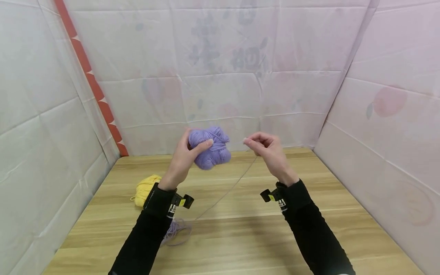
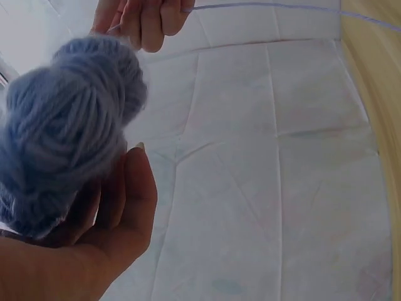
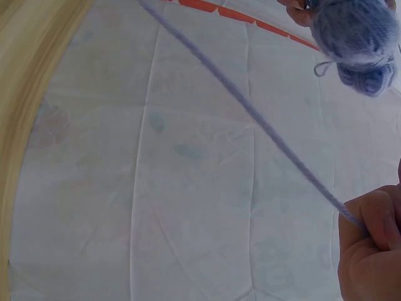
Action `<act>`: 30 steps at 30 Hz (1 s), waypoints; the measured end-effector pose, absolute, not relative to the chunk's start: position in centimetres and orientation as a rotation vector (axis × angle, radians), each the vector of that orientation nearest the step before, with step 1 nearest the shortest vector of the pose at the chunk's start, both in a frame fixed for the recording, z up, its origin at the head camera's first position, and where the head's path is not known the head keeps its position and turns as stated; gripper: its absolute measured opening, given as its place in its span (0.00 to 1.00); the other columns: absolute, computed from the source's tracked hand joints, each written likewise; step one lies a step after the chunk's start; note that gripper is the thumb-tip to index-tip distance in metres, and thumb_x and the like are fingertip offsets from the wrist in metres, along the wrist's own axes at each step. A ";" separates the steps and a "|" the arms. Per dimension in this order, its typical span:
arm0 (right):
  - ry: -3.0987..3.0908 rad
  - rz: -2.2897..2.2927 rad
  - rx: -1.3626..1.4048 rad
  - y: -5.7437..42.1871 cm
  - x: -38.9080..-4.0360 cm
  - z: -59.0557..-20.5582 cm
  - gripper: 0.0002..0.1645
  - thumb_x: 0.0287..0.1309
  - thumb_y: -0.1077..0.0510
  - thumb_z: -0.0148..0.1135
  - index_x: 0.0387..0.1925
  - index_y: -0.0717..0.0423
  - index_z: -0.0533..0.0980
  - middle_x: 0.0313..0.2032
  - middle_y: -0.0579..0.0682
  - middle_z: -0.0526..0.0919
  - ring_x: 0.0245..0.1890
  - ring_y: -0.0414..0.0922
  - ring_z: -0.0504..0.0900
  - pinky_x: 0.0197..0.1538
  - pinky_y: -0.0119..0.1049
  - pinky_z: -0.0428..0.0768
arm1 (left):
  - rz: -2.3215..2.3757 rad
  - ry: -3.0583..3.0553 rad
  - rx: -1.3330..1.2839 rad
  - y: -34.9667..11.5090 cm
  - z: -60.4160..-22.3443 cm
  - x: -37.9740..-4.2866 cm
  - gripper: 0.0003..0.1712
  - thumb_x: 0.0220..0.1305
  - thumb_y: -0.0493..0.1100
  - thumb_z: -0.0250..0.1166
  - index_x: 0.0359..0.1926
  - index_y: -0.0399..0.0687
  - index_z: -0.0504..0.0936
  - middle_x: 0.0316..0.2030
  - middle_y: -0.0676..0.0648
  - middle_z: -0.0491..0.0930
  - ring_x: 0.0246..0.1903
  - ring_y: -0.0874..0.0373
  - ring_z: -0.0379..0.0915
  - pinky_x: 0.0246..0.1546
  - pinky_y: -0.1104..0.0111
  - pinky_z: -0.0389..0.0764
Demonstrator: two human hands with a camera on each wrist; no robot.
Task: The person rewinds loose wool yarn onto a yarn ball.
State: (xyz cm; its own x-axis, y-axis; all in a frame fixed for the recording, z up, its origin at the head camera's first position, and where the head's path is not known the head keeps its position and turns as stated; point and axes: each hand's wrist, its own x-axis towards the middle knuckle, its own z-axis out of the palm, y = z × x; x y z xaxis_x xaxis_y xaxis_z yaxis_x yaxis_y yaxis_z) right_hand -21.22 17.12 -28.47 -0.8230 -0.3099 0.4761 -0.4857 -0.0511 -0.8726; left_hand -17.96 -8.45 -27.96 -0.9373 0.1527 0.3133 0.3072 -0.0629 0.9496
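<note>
A purple ball of yarn [image 1: 210, 148] is held up above the table in my left hand [image 1: 183, 158], thumb across its front and fingers behind. To its right, my right hand [image 1: 269, 151] pinches a strand of purple yarn [image 1: 231, 190] between thumb and fingers. From that pinch the strand runs down and left to a loose heap of purple yarn [image 1: 174, 230] on the table, partly hidden by the left sleeve. In the right wrist view the strand [image 3: 263, 125] looks taut, entering the curled fingers. A small loop sticks out from the ball [image 3: 354, 31].
A yellow ball of yarn [image 1: 146, 188] lies on the wooden table [image 1: 240, 236] at the left, partly behind the left forearm. White printed sheeting [image 1: 220, 95] walls the table at the back and both sides. Small cameras sit on both wrists.
</note>
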 end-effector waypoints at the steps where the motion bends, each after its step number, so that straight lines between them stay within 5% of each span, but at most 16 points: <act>1: -2.068 2.006 0.861 17.2 -21.3 -28.4 0.03 0.62 0.60 0.62 0.34 0.50 0.81 0.20 0.41 0.66 0.22 0.41 0.59 0.31 0.38 0.56 | -2.170 -2.089 -0.542 -8.5 -28.0 -17.9 0.25 0.63 0.45 0.64 0.58 0.50 0.66 0.49 0.44 0.74 0.46 0.52 0.78 0.44 0.62 0.83; 12: -1.996 2.108 0.859 15.8 -21.8 -28.7 0.07 0.61 0.63 0.61 0.32 0.48 0.81 0.19 0.40 0.67 0.20 0.38 0.61 0.25 0.28 0.60 | -2.335 -2.104 -0.810 -8.6 -28.0 -17.2 0.27 0.63 0.37 0.61 0.63 0.46 0.67 0.53 0.43 0.73 0.51 0.53 0.73 0.50 0.67 0.79; 18: -1.945 2.223 0.799 14.4 -22.0 -29.3 0.11 0.62 0.66 0.59 0.30 0.47 0.81 0.25 0.40 0.79 0.25 0.33 0.75 0.27 0.22 0.74 | -2.473 -2.045 -0.910 -8.3 -28.2 -16.9 0.36 0.59 0.30 0.60 0.68 0.44 0.61 0.56 0.42 0.70 0.53 0.54 0.72 0.53 0.67 0.79; 26: -1.918 2.342 0.786 13.4 -21.9 -30.4 0.22 0.59 0.74 0.53 0.30 0.44 0.82 0.32 0.40 0.82 0.35 0.36 0.77 0.34 0.23 0.78 | -2.492 -1.987 -1.064 -7.6 -29.2 -16.5 0.44 0.56 0.27 0.59 0.71 0.54 0.55 0.61 0.40 0.66 0.56 0.52 0.69 0.53 0.64 0.80; 30: -1.947 2.356 0.761 13.1 -21.8 -31.0 0.22 0.57 0.74 0.52 0.25 0.45 0.80 0.26 0.38 0.80 0.31 0.35 0.76 0.33 0.26 0.76 | -2.500 -1.925 -1.097 -7.3 -29.7 -16.3 0.45 0.56 0.26 0.60 0.71 0.56 0.55 0.59 0.42 0.65 0.56 0.53 0.68 0.54 0.67 0.78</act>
State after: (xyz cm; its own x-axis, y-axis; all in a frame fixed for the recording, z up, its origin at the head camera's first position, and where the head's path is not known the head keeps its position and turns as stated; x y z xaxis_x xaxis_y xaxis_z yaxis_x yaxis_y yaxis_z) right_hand -21.83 13.07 -31.01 -0.8831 -0.3047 0.3567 -0.2929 -0.2356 -0.9266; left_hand -16.34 -7.27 -29.65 -0.7667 0.5228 0.3725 0.2265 -0.3227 0.9190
